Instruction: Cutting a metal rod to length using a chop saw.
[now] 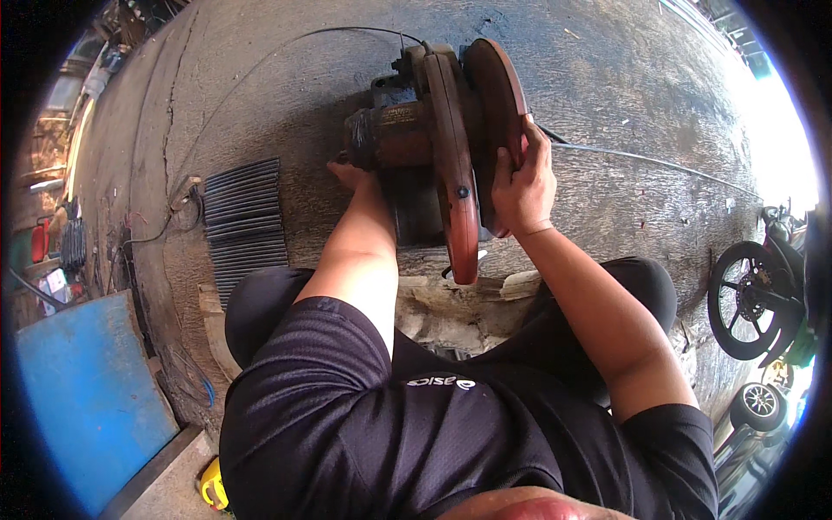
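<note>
A worn red-brown machine that looks like a chop saw [451,156] stands on the ground in front of me, its motor on the left and a long handle arm toward me. My right hand [524,186] grips the edge of the round red guard [503,82] on its right side, thumb up and fingers over the rim. My left hand [348,173] reaches under the dark-taped end of the motor [360,139]; most of its fingers are hidden there. Left of my left forearm, several dark metal rods [247,225] lie side by side in a flat row.
A thin cable [295,39] curves left from the saw's top, and another line [650,153] runs right. The blue board [91,390] is at lower left, a yellow object [212,484] beside it. A motorcycle wheel [747,299] stands at right. My knees flank the saw's near side.
</note>
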